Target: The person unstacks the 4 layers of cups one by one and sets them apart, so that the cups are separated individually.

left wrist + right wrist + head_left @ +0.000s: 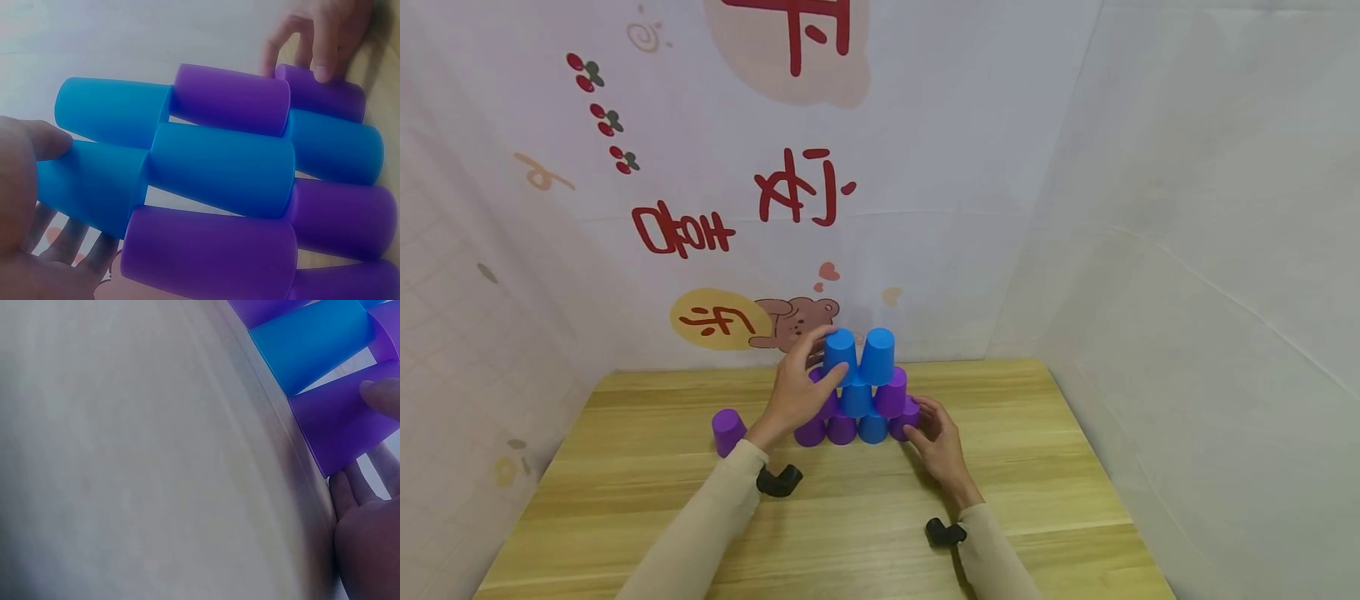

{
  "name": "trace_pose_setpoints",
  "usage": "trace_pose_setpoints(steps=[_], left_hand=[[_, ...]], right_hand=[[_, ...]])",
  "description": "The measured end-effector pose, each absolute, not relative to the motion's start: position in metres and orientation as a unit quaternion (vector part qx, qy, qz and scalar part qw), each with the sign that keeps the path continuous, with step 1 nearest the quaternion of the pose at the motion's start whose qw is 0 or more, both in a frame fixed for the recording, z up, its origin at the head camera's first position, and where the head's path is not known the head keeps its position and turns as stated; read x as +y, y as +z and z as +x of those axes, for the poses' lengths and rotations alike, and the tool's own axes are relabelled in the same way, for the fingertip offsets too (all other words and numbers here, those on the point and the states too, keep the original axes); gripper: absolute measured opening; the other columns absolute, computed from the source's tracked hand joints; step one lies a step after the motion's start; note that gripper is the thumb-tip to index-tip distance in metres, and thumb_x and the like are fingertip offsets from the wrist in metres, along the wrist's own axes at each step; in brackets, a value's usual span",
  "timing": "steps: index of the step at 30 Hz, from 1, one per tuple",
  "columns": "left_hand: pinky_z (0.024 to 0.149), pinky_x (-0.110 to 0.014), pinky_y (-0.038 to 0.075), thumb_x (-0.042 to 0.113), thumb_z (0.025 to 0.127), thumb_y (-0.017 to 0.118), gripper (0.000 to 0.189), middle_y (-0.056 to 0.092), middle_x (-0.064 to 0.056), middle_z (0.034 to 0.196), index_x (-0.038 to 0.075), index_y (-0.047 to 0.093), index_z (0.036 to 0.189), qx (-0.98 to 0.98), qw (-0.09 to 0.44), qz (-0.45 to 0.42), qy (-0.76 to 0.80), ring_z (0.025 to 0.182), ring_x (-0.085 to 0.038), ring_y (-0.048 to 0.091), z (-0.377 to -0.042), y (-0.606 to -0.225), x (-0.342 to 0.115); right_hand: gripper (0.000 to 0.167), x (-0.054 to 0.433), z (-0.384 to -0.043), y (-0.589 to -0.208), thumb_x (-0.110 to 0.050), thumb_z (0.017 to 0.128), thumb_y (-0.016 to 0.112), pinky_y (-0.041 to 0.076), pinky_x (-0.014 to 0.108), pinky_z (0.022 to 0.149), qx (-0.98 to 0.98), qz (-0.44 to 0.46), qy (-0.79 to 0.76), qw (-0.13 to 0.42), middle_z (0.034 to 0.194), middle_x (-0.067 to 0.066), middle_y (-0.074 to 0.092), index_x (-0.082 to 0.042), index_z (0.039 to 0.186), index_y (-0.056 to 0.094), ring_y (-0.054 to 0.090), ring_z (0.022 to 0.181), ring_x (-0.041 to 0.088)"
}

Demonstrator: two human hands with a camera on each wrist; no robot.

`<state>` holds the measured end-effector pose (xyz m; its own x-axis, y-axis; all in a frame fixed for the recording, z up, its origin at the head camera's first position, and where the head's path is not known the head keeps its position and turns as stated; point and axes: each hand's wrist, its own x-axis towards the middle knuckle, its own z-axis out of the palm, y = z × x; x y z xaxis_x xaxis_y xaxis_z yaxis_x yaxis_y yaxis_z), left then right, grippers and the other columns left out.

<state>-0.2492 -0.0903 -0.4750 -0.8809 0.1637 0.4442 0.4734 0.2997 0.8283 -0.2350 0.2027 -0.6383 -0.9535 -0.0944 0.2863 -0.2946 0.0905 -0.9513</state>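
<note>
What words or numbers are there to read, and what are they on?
Top red sign on the back wall: cut off by the picture's edge, so not readable whole.
Middle red sign, same wall: too stylised to read surely.
Left red sign, same wall: also unclear.
Red marks on the yellow bubble: unclear too.
Stacked cups: no writing shows.

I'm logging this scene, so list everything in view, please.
stacked cups: 4, blue, two in top row, one middle, one bottom
other stacked cups: 5, purple, two middle, three bottom
loose cup: 1, purple, left of the stack
table: 1, yellowish wood, beneath cups
walls: 3, whitish, behind and either side
prints: many, mixed colours, back and left walls
wrist devices: 2, black, one per wrist
sleeves: 2, cream, forearms
left hand: 1, holding top left cup
right hand: 1, around bottom right cup
</note>
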Motion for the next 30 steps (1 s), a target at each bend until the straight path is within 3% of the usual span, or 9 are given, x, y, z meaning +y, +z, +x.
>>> trace_pose_setpoints(steps=[4,10,13,23,27,30], left_hand=[[0.119,-0.068,0.058,0.011,0.104,0.080,0.066,0.064,-0.024,0.157,0.003,0.052,0.163,-0.794,0.140,-0.199,-0.557,0.144,-0.050,0.067,-0.249,-0.474,-0.091],[0.118,-0.068,0.058,0.010,0.104,0.079,0.065,0.064,-0.024,0.157,0.006,0.052,0.163,-0.793,0.142,-0.201,-0.558,0.142,-0.051,0.068,-0.246,-0.470,-0.092],[0.119,-0.067,0.059,0.009,0.104,0.079,0.064,0.064,-0.023,0.156,0.008,0.053,0.163,-0.791,0.148,-0.202,-0.558,0.141,-0.050,0.069,-0.243,-0.469,-0.093],[0.122,-0.069,0.056,0.009,0.104,0.080,0.062,0.065,-0.017,0.158,0.014,0.056,0.161,-0.776,0.165,-0.195,-0.577,0.143,-0.045,0.068,-0.233,-0.465,-0.102],[0.122,-0.067,0.057,0.007,0.103,0.081,0.063,0.065,-0.017,0.158,0.011,0.056,0.161,-0.775,0.176,-0.192,-0.575,0.144,-0.044,0.067,-0.229,-0.464,-0.108],[0.123,-0.056,0.059,0.006,0.102,0.081,0.064,0.065,-0.016,0.158,0.008,0.056,0.161,-0.777,0.183,-0.187,-0.573,0.144,-0.043,0.068,-0.224,-0.464,-0.115]], right_hand=[[0.057,0.203,-0.235,-0.638,0.008,0.103,0.074,0.055,0.026,0.122,-0.736,0.129,0.661,0.072,0.157,0.025,0.066,-0.005,0.156,0.058,0.066,0.147,0.039],[0.057,0.203,-0.236,-0.639,0.010,0.102,0.075,0.056,0.024,0.121,-0.732,0.134,0.663,0.078,0.156,0.027,0.066,-0.003,0.155,0.058,0.069,0.140,0.014],[0.057,0.203,-0.236,-0.640,0.011,0.101,0.075,0.056,0.023,0.121,-0.727,0.141,0.667,0.082,0.155,0.029,0.066,-0.001,0.155,0.058,0.069,0.139,0.008],[0.058,0.202,-0.234,-0.639,0.010,0.102,0.075,0.057,0.024,0.119,-0.735,0.119,0.664,0.070,0.156,0.025,0.067,-0.006,0.155,0.059,0.066,0.146,0.041],[0.058,0.202,-0.235,-0.639,0.010,0.103,0.074,0.058,0.027,0.120,-0.733,0.111,0.668,0.063,0.157,0.024,0.067,-0.008,0.156,0.058,0.064,0.147,0.046],[0.058,0.201,-0.235,-0.639,0.011,0.102,0.073,0.057,0.028,0.121,-0.731,0.109,0.671,0.061,0.157,0.024,0.066,-0.007,0.155,0.058,0.064,0.148,0.047]])
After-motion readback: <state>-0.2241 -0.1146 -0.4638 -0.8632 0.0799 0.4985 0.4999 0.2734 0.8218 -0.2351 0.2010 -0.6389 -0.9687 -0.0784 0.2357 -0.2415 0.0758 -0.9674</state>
